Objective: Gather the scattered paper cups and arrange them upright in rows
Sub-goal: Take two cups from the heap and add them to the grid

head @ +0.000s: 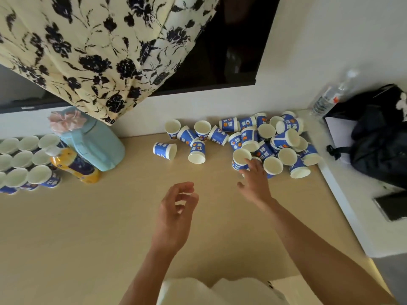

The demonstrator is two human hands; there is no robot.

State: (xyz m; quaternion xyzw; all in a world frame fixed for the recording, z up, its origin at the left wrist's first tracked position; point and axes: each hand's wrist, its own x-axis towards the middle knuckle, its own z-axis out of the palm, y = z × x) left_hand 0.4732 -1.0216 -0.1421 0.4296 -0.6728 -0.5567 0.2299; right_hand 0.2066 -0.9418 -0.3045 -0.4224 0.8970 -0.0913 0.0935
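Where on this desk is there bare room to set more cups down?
Bare tabletop spans the near half, from the upright cup rows and the yellow bottle across to both hands. Crowded: the far-right cup pile, where the right hand reaches.

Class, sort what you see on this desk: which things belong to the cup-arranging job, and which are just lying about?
Part of the job:
scattered cups
upright rows of cups
right hand
left hand

Lying about:
blue flask
yellow bottle
clear bottle
black bag
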